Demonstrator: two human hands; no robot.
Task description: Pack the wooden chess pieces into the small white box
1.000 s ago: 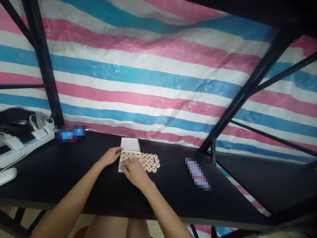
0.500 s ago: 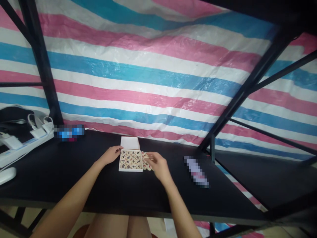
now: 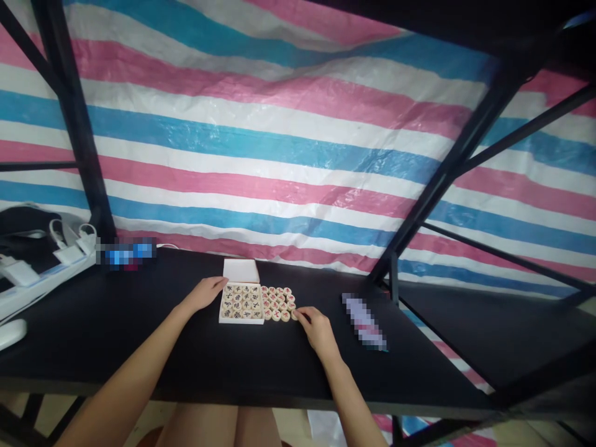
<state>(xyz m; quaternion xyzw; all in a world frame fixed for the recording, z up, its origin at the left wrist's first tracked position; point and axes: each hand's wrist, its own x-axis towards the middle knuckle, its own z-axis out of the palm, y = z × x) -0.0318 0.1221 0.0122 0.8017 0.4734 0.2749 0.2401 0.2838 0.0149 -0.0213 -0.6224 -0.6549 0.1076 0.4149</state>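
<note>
A white open box (image 3: pixel 242 321) holds rows of round xiangqi pieces (image 3: pixel 243 302) with black characters. Its lid (image 3: pixel 240 270) lies folded back behind it. At the box's upper left corner, my left hand (image 3: pixel 207 294) has its fingertips closed on the edge. Right beside the box, several pieces with red characters (image 3: pixel 277 298) lie in rows on the black table. My right hand (image 3: pixel 318 325) is at the near right end of these rows. Its thumb and fingers pinch a xiangqi piece (image 3: pixel 294 315), which the fingertips partly cover.
On the black table (image 3: pixel 195 366), a blurred pale object (image 3: pixel 364 321) lies to the right. A power strip (image 3: pixel 51 270) with plugs, a white mouse (image 3: pixel 12 334) and a blurred blue object (image 3: pixel 128 253) are at the left. Black frame posts (image 3: pixel 426 186) stand before a striped sheet (image 3: pixel 261 149).
My right hand has moved right and nearer, from over the red-character pieces to the end of their near row, uncovering them. My left hand stays at the box. The view has shifted slightly.
</note>
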